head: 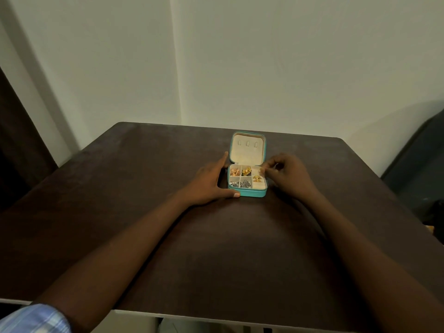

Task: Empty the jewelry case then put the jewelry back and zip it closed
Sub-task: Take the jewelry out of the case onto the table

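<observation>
While bracing case (247,192): left hand (211,181).

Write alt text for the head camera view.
A small teal jewelry case lies open on a dark brown table, with gold and silver pieces in its compartments. The left hand steadies its left side, while the right hand reaches in with pinched fingertips at the right edge.

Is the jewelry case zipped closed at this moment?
No, the jewelry case lies open on the table with its lid tipped back and jewelry visible in its compartments.
</observation>
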